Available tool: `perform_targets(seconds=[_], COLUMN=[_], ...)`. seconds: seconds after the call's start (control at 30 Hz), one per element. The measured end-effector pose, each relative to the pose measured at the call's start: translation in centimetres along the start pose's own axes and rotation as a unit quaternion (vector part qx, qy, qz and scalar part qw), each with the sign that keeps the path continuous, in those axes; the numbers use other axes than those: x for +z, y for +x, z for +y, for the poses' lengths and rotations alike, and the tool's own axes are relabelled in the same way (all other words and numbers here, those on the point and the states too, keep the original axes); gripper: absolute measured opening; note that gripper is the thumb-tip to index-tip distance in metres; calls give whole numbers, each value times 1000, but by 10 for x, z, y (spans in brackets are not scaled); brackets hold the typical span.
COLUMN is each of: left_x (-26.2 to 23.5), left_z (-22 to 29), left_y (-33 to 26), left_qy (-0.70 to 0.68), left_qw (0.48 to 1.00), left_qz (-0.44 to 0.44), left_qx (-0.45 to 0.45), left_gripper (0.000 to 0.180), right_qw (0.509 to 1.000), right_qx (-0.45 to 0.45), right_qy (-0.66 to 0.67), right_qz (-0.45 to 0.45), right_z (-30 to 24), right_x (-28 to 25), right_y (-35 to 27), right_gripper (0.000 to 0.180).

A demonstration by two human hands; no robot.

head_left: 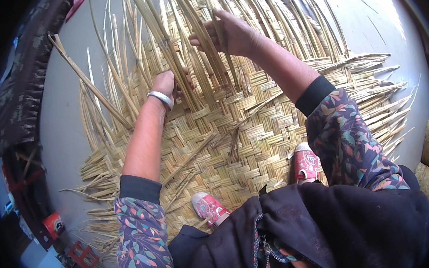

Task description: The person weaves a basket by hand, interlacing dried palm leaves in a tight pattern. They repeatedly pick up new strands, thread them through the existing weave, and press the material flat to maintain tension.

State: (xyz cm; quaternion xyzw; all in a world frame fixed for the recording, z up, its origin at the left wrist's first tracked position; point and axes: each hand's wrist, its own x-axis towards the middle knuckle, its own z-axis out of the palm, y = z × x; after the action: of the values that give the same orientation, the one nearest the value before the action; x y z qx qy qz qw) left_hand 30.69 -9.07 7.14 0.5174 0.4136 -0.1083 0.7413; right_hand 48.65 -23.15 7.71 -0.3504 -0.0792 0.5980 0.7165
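Observation:
A large mat (262, 143) of flat, straw-coloured reed strips, woven in a diagonal pattern, spreads over the floor under my feet. My left hand (165, 85), with a pale bracelet at the wrist, is closed low beside a raised bundle of reed strips (160, 35); its fingertips are partly hidden behind them. Farther up and to the right, my right hand (232, 34) has its fingers curled round another lifted bundle of reed strips (202, 38). Both bundles rise from the weave, bending toward the far edge.
Unwoven strip ends (379, 107) stick out along the right side, with more along the left and far edges. Loose reed pieces (189, 158) lie on the mat. Dark padded furniture (25, 92) stands left, near a red container (54, 225). My pink shoes (210, 206) press on the weave.

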Motion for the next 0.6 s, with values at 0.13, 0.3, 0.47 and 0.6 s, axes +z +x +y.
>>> perform_targets(seconds=[0.13,0.3,0.47,0.6], left_x=[-21,-1,-15,-10], left_z=[-4,15,16,9], left_y=[3,-15,-12,-4], left_qy=[-13,3,30,14], left_qw=[995,980,969,984], left_qz=[-99,-199,-246,-177], left_qx=[8,30,-20,29], left_gripper=[23,41,42,36], right_qw=[989,972,978,974], right_qx=[67,108,-8,-97], right_qy=[-105,-148,-209,-176], right_qz=[83,-144,-18,108], right_z=[-1,-4,-1,0], right_x=[14,-5,28,5], right_y=[13,30,3,-29], right_gripper=[48,34,29,28])
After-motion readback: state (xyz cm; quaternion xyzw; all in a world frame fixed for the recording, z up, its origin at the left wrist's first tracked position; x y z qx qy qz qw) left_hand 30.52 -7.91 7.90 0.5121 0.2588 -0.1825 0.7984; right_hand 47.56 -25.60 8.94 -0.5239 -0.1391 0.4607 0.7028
